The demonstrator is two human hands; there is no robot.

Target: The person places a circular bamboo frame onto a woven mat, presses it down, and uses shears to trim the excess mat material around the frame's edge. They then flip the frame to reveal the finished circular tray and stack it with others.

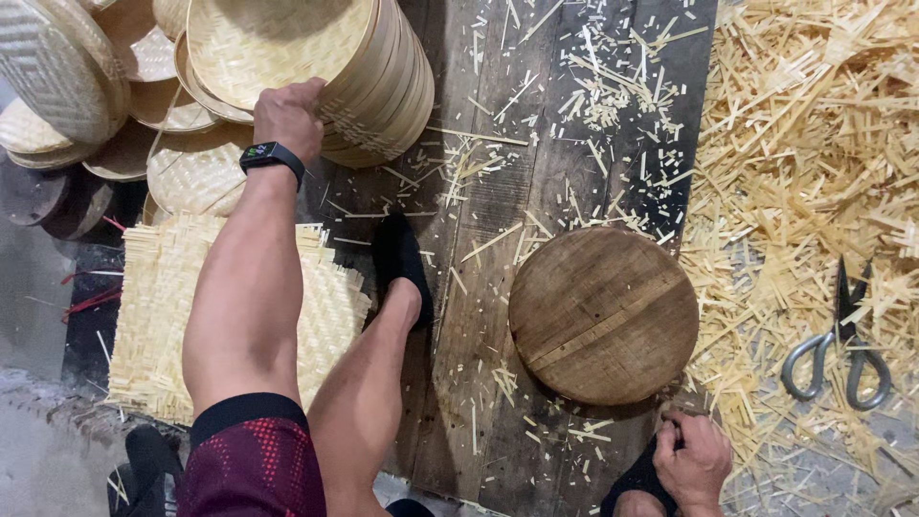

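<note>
— What do we have at the top of the frame?

— A worker's left hand [290, 117], a dark smartwatch [272, 156] on the wrist, reaches out to a stack of round woven bamboo trays [316, 67] lying tipped on its side. The fingers curl over the near rim of the front tray and grip it. More loose woven trays [67, 67] are heaped to the left of the stack.

— And the other hand?

— The right hand [691, 460] is low at the bottom edge, well apart from the stack, just below a round wooden block [603, 314]. The fingers are bent and drawn together over something dark, perhaps a shoe or a sock; from where I stand I cannot tell which, nor how firmly it is held.

— What is the worker standing on?

— Dark, worn wooden planks [498, 211], strewn with short bamboo offcuts. One leg stretches forward, its foot in a black sock [402, 263] planted on the boards between the stack and the wooden block. Beside that leg, to the left, lie flat square woven bamboo mats [153, 306] with frayed edges, piled one on another.

— Anything on the right?

— A thick pile of bamboo trimmings [814, 172] covers the ground past the planks. A pair of metal shears [839, 352] lies on top of it, blades closed and pointing away, handles toward the worker.
</note>
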